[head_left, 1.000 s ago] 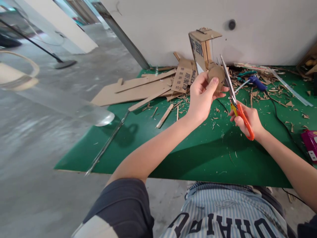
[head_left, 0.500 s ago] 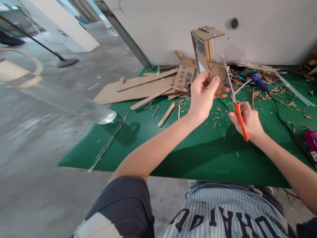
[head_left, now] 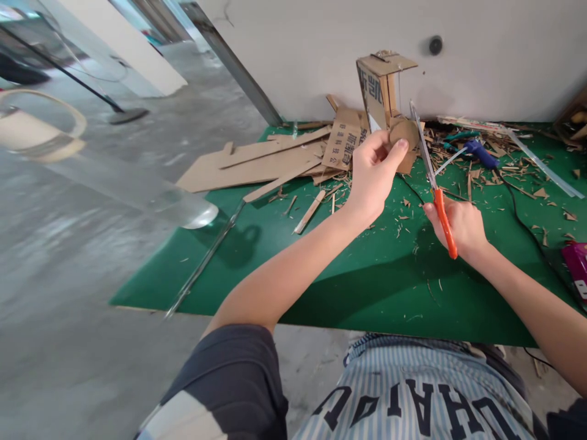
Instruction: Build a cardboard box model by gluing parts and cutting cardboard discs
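Note:
My left hand (head_left: 373, 174) pinches a round cardboard disc (head_left: 404, 135) between thumb and fingers, raised above the green table. My right hand (head_left: 458, 223) is closed round the orange handles of a pair of scissors (head_left: 443, 223). Their metal blades point up and stand close by the disc's right edge; whether they touch it I cannot tell. Behind the disc rises a cardboard stand (head_left: 376, 91) with dark printed characters and a flat top. The left hand's other fingers are mostly hidden behind the disc.
Cardboard sheets and strips (head_left: 257, 162) lie at the table's back left. A blue glue gun (head_left: 481, 154) with a black cord rests among scraps on the right. A transparent pitcher (head_left: 197, 214) stands at the left edge of the green table (head_left: 257, 287). A purple box (head_left: 575, 269) is far right.
The scissors and right hand have shifted very slightly. My left hand's fingertips, seen beyond the disc before, are now out of sight. Both hands keep their hold.

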Available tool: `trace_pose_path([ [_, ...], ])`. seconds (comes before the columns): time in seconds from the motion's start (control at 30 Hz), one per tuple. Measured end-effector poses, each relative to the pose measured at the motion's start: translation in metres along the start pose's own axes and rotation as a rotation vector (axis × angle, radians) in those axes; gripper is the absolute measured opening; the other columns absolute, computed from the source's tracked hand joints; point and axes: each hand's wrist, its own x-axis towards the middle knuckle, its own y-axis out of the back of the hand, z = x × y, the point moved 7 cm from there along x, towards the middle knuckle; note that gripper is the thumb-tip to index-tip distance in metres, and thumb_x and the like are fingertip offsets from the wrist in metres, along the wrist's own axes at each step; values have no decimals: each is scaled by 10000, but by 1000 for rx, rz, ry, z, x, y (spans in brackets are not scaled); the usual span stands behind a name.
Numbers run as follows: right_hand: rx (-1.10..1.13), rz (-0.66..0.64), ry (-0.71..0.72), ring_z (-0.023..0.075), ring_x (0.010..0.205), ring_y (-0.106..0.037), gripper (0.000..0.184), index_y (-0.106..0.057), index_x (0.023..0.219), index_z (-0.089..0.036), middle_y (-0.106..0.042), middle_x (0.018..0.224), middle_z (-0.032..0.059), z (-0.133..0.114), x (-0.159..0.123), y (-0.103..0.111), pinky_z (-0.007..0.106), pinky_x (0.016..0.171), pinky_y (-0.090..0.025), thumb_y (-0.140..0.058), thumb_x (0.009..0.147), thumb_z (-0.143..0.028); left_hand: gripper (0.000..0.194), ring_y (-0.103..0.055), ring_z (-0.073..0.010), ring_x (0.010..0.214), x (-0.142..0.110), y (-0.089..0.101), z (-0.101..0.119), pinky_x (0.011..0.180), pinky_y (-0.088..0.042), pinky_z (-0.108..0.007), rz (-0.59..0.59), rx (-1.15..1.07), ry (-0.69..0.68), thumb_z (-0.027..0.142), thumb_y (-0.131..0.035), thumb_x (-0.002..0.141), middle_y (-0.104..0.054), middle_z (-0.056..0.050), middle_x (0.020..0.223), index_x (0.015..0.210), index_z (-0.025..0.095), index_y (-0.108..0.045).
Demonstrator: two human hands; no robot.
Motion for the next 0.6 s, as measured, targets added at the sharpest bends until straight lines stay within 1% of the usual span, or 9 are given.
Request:
trace_pose_path([
  [0.17, -40, 64, 55, 219, 531, -593, 631, -624, 790, -196, -635, 609, 102, -1, 1, -2, 333, 534, -251, -281, 963, -697, 414, -544, -129, 788, -2, -2, -2, 760, -504, -289, -10, -29, 17, 561, -751, 859, -459, 15, 745, 787, 183, -597],
  [0.33, -9, 136, 130, 188, 459, -536, 665, -584, 679, -209, -591, 538, 83, 0, 5, -8, 323, 498, -240, -283, 957, -733, 453, -568, -134, 772, -2, -3, -7, 701, -517, -276, -18, -61, 41, 614, -771, 813, -516, 4, 751, 803, 189, -612],
  [0.43, 56, 128, 141, 186, 449, -519, 647, -527, 637, -232, -552, 512, 65, 2, 6, -11, 326, 491, -244, -303, 948, -753, 451, -569, -150, 801, -1, -1, -8, 720, -506, -290, -15, -72, 49, 599, -778, 812, -507, 0, 757, 786, 189, -591],
  [0.6, 234, 103, 134, 175, 455, -477, 579, -353, 589, -274, -492, 504, 47, 5, 7, -7, 347, 521, -292, -257, 942, -723, 395, -581, -170, 858, 3, 3, -9, 781, -496, -316, -5, -72, 61, 518, -787, 838, -496, -6, 774, 780, 189, -577],
])
